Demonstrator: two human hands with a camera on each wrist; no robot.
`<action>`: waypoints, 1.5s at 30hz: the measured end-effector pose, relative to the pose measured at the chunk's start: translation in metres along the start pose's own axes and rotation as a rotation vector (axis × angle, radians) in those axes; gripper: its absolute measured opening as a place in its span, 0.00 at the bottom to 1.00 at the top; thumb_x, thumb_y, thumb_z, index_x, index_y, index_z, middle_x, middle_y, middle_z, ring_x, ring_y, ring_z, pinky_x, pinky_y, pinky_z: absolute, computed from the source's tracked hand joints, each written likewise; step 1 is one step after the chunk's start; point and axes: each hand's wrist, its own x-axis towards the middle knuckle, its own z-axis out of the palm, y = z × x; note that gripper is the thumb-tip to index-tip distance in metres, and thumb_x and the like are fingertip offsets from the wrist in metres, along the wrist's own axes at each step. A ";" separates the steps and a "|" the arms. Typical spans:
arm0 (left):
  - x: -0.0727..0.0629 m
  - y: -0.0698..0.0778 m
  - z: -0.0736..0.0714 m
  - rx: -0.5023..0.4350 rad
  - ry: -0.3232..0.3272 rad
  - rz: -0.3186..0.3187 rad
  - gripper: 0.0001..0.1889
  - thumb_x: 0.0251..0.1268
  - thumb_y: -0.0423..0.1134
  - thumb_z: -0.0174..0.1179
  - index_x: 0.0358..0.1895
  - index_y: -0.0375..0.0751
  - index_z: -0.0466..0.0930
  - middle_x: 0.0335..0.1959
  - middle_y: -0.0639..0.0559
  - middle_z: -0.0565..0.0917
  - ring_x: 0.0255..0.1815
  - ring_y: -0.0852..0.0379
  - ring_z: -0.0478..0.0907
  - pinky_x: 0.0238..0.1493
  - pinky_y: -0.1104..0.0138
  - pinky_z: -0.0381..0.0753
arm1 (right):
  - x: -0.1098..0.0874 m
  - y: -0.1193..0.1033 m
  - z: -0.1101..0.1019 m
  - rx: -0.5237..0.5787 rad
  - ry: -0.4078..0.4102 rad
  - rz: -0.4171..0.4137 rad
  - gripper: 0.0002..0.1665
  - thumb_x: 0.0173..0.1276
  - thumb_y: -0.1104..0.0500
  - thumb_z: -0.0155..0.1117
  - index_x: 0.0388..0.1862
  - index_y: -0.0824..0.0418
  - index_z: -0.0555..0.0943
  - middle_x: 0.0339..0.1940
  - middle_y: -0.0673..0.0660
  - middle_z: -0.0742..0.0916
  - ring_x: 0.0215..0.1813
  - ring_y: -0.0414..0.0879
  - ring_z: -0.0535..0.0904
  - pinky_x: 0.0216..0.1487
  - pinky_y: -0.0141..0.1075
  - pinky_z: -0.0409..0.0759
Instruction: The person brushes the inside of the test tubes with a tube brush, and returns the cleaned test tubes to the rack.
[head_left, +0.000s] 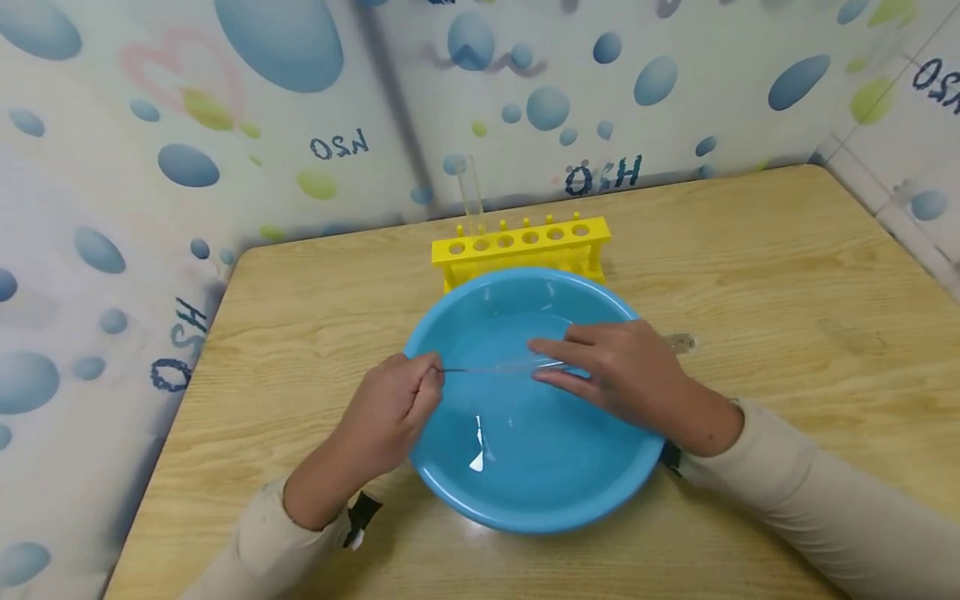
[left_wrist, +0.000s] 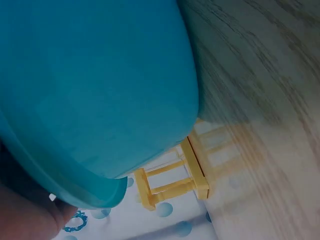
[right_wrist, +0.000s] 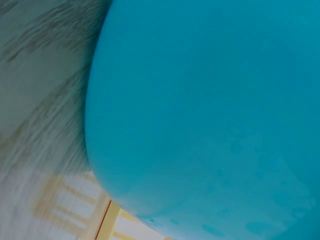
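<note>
Over a blue basin with water in it, my right hand holds a clear glass test tube between thumb and fingers, nearly level. My left hand is curled in a fist at the basin's left rim and grips a thin dark wire stem that runs toward the tube's mouth. Past the right hand's knuckles shows a greyish, rounded end, apparently the tube's far end with bristles inside. In the left wrist view part of the left hand is by the rim; the right wrist view shows only the basin's outside.
Right behind the basin stands a yellow test tube rack, with one upright clear test tube in it. Everything rests on a wooden table. A wall with printed bubbles borders the table's back and left.
</note>
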 end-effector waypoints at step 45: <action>0.000 -0.009 -0.015 -0.252 -0.034 0.124 0.15 0.74 0.37 0.57 0.24 0.47 0.82 0.19 0.68 0.81 0.36 0.63 0.74 0.44 0.63 0.72 | 0.002 -0.001 0.002 0.027 0.030 0.035 0.27 0.51 0.49 0.82 0.51 0.53 0.88 0.27 0.52 0.89 0.24 0.41 0.84 0.24 0.28 0.77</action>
